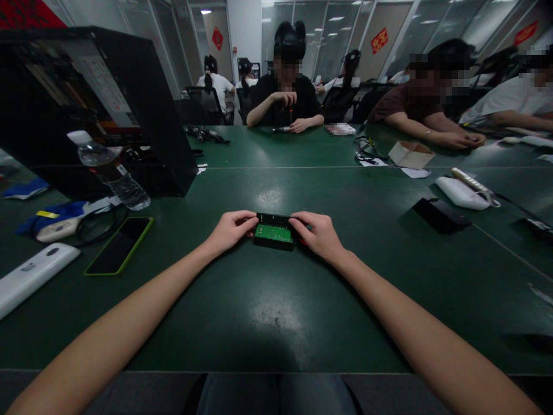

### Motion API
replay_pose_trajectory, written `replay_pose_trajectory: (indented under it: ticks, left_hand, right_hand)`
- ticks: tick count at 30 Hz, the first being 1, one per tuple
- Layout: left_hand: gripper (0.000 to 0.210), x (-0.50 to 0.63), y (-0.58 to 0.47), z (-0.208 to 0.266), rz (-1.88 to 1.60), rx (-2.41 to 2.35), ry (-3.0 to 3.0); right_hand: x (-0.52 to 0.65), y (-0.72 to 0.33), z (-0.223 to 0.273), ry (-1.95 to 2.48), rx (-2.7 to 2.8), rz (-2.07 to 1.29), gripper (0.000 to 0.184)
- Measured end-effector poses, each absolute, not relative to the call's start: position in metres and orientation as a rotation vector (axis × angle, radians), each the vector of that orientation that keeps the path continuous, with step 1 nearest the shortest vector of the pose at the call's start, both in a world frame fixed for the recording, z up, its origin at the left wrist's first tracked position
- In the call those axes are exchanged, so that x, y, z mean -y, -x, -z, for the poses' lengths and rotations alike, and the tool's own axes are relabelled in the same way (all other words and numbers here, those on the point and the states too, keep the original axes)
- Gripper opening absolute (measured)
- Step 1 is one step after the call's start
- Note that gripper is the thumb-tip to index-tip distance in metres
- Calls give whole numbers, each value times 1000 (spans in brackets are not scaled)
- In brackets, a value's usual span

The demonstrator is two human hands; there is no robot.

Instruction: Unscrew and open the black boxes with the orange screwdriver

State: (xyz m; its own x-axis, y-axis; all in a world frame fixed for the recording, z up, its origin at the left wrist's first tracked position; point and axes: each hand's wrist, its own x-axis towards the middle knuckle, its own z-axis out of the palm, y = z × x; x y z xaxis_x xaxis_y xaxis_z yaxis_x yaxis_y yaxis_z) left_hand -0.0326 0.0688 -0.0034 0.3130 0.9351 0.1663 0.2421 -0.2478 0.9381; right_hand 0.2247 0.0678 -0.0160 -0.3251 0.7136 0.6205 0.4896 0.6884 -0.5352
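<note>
A small black open case with a green circuit board inside lies on the dark green table straight in front of me. My left hand grips its left end with fingers curled over the top edge. My right hand grips the right end the same way. A bit of red shows under my right fingers; I cannot tell what it is.
At left: a phone with a green rim, a water bottle lying tilted, a white device, cables and a large black box. At right: a black lid, a white device, a cardboard box. People sit across the table.
</note>
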Motion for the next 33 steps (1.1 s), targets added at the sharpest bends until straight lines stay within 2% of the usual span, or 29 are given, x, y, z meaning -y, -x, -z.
replay_pose_trajectory:
  ticks: [17, 33]
  left_hand:
    - [40, -69, 33, 3, -989, -1151, -1707]
    - [36, -70, 28, 4, -921, -1113, -1810]
  right_hand:
    - [-67, -224, 13, 941, 2029, -324, 23]
    - [-67, -225, 11, 935, 2046, -352, 21]
